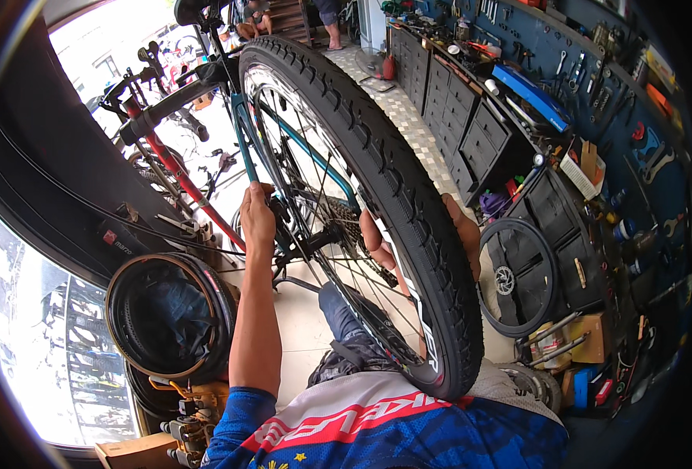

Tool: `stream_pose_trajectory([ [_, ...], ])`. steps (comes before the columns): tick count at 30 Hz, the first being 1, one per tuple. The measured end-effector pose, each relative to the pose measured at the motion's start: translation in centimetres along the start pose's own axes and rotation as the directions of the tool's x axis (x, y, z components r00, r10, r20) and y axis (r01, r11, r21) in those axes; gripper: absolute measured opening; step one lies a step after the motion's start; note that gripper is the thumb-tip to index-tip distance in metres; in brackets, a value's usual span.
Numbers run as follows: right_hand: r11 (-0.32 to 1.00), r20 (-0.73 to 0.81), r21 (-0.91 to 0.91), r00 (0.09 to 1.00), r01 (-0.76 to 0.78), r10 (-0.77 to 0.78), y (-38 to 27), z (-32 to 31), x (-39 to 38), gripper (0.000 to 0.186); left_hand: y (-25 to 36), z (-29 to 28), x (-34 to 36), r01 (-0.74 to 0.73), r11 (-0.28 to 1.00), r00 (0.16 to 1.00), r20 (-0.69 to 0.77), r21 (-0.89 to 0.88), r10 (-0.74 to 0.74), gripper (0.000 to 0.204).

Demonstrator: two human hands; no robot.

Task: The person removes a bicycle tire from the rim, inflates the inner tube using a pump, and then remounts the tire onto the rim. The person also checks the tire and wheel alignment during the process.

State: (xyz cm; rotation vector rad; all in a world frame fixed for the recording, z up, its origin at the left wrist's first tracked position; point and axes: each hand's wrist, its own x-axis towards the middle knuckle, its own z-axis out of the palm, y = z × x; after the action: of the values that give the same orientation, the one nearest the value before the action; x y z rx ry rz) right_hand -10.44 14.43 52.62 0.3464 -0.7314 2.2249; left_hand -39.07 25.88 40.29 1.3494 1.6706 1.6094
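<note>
A bicycle wheel with a black knobby tyre (393,164) and a white-lettered rim stands upright and tilted before me. It sits by the rear of a teal bicycle frame (242,129). My right hand (462,230) grips the wheel from its right side. Some of its fingers show past the rim on the spoke side; the tyre hides the rest. My left hand (257,219) is closed round the lower end of a teal frame tube, left of the spokes. Behind the spokes is a dark cassette (344,223) at the hub. Exactly how the hub meets the frame I cannot tell.
Loose tyres (162,316) stand at the left, near a red bicycle frame (175,168). Along the right run black drawer cabinets (482,141) under a blue tool wall (576,59). Another black tyre (518,320) leans there. People are partly visible at the back.
</note>
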Motion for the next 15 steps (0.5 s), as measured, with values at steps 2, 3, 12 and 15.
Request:
stream_pose_trajectory([
  [2,0.977,0.088,0.163,0.988,-0.138,0.125,-0.8,0.1,0.2,0.063,0.0,0.1,0.1,0.008,1.000,1.000,0.012,-0.023,-0.007,0.055],
  [3,0.989,-0.006,0.099,0.994,-0.109,0.110,-0.7,0.5,0.0,0.063,0.0,0.1,0.1,0.017,0.999,1.000,0.021,-0.035,-0.016,0.055],
  [12,0.995,-0.114,-0.102,0.993,0.007,-0.018,-0.7,2.3,-0.4,0.066,-0.2,0.7,0.2,0.038,0.995,0.999,0.008,-0.090,-0.037,0.051],
  [15,0.988,-0.255,-0.150,0.965,0.020,-0.058,-1.2,2.4,-0.7,0.069,-0.8,1.2,0.6,0.058,0.987,0.998,0.047,-0.153,-0.051,0.052],
])
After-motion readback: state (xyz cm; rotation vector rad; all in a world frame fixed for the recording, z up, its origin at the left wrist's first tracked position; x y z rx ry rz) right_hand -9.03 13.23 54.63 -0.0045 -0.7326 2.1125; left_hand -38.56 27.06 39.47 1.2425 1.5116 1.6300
